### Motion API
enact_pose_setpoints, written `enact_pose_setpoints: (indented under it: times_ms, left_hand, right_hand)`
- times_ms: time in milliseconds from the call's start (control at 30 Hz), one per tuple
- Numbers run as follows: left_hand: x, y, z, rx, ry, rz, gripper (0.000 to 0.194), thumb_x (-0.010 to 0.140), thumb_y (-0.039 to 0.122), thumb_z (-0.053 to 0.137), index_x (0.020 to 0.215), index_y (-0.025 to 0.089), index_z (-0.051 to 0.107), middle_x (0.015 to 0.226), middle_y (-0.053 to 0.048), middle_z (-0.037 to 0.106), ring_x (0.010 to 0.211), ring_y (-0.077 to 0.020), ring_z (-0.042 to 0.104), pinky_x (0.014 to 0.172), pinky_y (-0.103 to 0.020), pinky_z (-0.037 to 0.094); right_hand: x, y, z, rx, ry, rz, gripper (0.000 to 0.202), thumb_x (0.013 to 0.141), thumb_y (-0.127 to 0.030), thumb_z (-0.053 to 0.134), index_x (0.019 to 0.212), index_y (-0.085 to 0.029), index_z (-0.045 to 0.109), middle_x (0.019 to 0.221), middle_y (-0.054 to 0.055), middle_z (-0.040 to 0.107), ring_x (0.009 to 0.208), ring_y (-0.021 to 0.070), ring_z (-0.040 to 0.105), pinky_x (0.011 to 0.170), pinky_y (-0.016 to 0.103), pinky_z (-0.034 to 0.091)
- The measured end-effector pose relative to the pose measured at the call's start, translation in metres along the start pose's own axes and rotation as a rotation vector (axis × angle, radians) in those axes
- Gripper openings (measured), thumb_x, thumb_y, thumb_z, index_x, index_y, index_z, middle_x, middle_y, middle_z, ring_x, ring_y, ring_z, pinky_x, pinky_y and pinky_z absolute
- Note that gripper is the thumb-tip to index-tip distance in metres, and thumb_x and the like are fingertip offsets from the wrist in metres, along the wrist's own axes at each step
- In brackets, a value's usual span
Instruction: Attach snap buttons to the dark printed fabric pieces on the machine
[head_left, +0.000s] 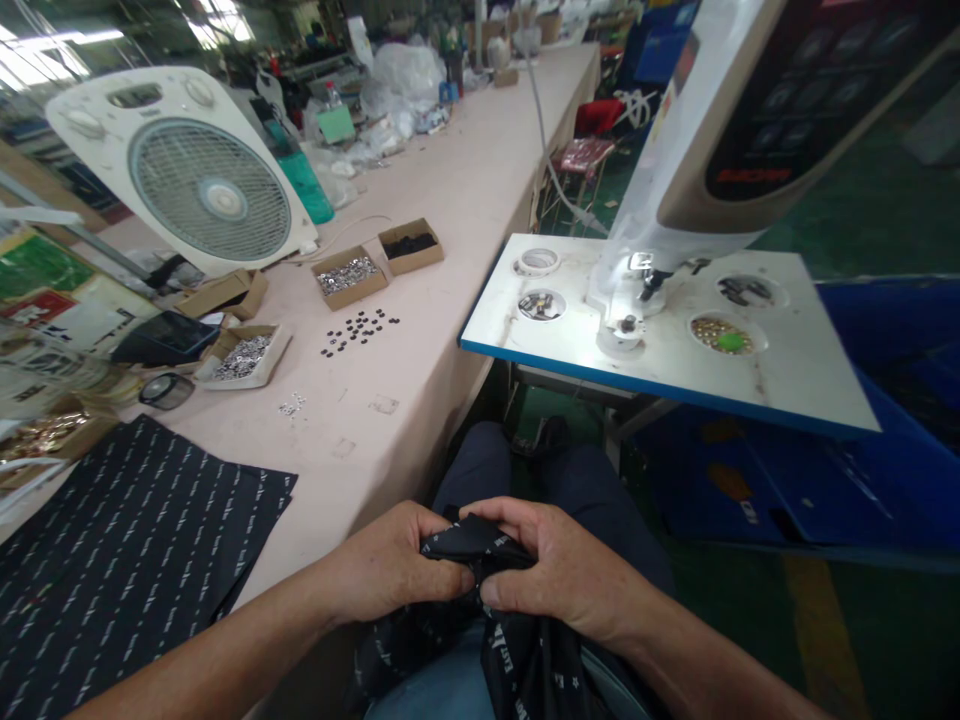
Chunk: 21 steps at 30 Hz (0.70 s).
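Note:
A black cloth with white lettering [517, 650] is bunched over the lap. My left hand [390, 565] grips its upper fold from the left, the thumb lying across the fabric. From the right, my right hand [559, 565] pinches the same fold, its thumb close to the left thumb. Both hands are closed on the cloth, near each other in front of the body. What lies under the fingers is hidden. On the table at the left rests a flat stack of black printed fabric [142, 540].
Left, on the long table [405, 370], are a white box fan [217, 190], open boxes of small metal parts [349, 278] and scattered black pieces [358, 332]. At the right stands a pressing machine [697, 150] over a white, blue-edged tabletop [570, 350] with parts in round recesses.

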<state>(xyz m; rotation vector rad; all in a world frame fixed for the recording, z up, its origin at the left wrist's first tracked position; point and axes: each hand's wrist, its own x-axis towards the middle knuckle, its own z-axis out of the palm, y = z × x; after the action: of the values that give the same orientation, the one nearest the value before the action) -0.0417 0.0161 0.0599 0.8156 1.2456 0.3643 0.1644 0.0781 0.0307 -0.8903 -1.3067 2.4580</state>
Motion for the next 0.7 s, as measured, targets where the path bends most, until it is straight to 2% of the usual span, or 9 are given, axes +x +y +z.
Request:
enact_pose_setpoints:
  times_ms: [200, 400, 467, 567, 633, 700]
  left_hand:
    - [0.001, -0.001, -0.002, -0.016, -0.01, -0.005, 0.024, 0.074, 0.029, 0.069, 0.065, 0.015, 0.052, 0.06, 0.006, 0.039, 0.054, -0.0068, 0.029, 0.05, -0.023, 0.02]
    - [-0.001, 0.0, -0.008, 0.039, -0.069, -0.008, 0.028, 0.076, 0.037, 0.072, 0.07, 0.014, 0.056, 0.061, 0.006, 0.041, 0.055, -0.0073, 0.031, 0.051, -0.023, 0.022]
    - [-0.001, 0.002, -0.008, 0.161, -0.059, 0.088, 0.023, 0.08, 0.034, 0.069, 0.073, 0.014, 0.06, 0.068, 0.004, 0.046, 0.061, -0.0092, 0.039, 0.056, -0.022, 0.029]
    - [-0.001, 0.007, -0.007, 0.416, 0.061, 0.307, 0.008, 0.083, 0.021, 0.059, 0.079, 0.015, 0.063, 0.083, 0.001, 0.054, 0.079, -0.0129, 0.05, 0.071, -0.022, 0.038]
    - [-0.001, 0.01, -0.004, 0.428, 0.088, 0.32, 0.012, 0.083, 0.015, 0.051, 0.083, 0.015, 0.063, 0.082, 0.002, 0.055, 0.076, -0.0125, 0.049, 0.069, -0.022, 0.038]
    - [0.0, 0.01, 0.0, 0.317, 0.053, 0.258, 0.016, 0.083, 0.015, 0.048, 0.088, 0.015, 0.063, 0.077, 0.003, 0.054, 0.07, -0.0118, 0.045, 0.064, -0.022, 0.036]
  right_hand:
    - [0.0, -0.002, 0.006, -0.15, 0.048, -0.014, 0.054, 0.064, -0.006, 0.061, 0.116, -0.017, 0.07, 0.095, 0.0, 0.075, 0.078, 0.0146, 0.065, 0.067, 0.023, 0.045]
    - [0.0, 0.001, 0.006, -0.198, 0.039, -0.045, 0.053, 0.066, -0.007, 0.06, 0.118, -0.017, 0.069, 0.094, 0.0, 0.075, 0.079, 0.0149, 0.065, 0.067, 0.023, 0.046]
    - [0.002, 0.004, 0.004, -0.214, 0.04, -0.059, 0.053, 0.067, -0.007, 0.059, 0.118, -0.017, 0.069, 0.097, 0.001, 0.075, 0.082, 0.0163, 0.067, 0.07, 0.023, 0.048]
    - [0.006, 0.009, 0.0, -0.259, 0.075, -0.102, 0.055, 0.069, -0.006, 0.06, 0.121, -0.019, 0.067, 0.1, 0.001, 0.076, 0.087, 0.0177, 0.069, 0.072, 0.024, 0.049]
    - [0.007, 0.009, -0.002, -0.301, 0.112, -0.121, 0.055, 0.07, -0.007, 0.061, 0.122, -0.02, 0.067, 0.099, 0.001, 0.077, 0.085, 0.0177, 0.069, 0.071, 0.024, 0.049]
    - [0.007, 0.008, -0.004, -0.328, 0.128, -0.121, 0.053, 0.071, -0.008, 0.063, 0.123, -0.02, 0.066, 0.097, 0.001, 0.077, 0.083, 0.0178, 0.069, 0.07, 0.024, 0.05]
